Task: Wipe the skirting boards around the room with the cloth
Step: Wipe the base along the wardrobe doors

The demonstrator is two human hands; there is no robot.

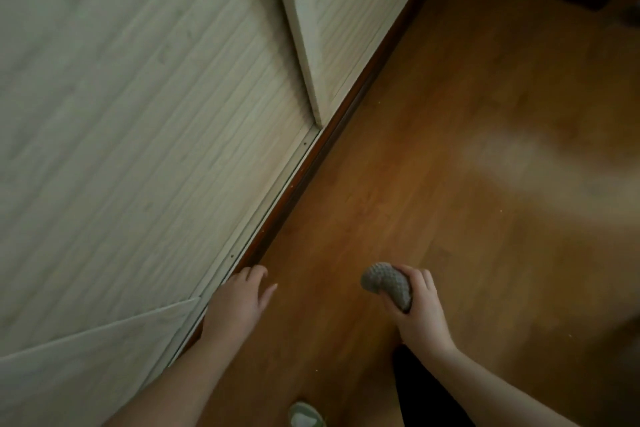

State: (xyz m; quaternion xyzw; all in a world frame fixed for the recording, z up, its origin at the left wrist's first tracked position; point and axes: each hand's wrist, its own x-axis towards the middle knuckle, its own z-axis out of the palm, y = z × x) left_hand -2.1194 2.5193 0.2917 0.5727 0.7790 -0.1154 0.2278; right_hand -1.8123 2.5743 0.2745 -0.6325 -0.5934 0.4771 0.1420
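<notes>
Skirting board (298, 184) runs diagonally left of you; your slack, empty left hand (239, 302) is nearest, while your right hand (415, 302) grips the cloth (386, 282) further out.

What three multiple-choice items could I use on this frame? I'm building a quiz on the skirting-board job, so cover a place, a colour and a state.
1. Where is the cloth?
A. In the right hand
B. Flat on the floor
C. On the skirting board

2. What colour is the cloth?
A. Red
B. Grey
C. Yellow

3. How is the left hand?
A. Gripping the cloth
B. Open, holding nothing
C. Out of view

Answers:
1 A: the right hand grips the bunched cloth above the floor.
2 B: its textured fabric looks grey.
3 B: its fingers are spread loosely beside the dark skirting board.
</notes>
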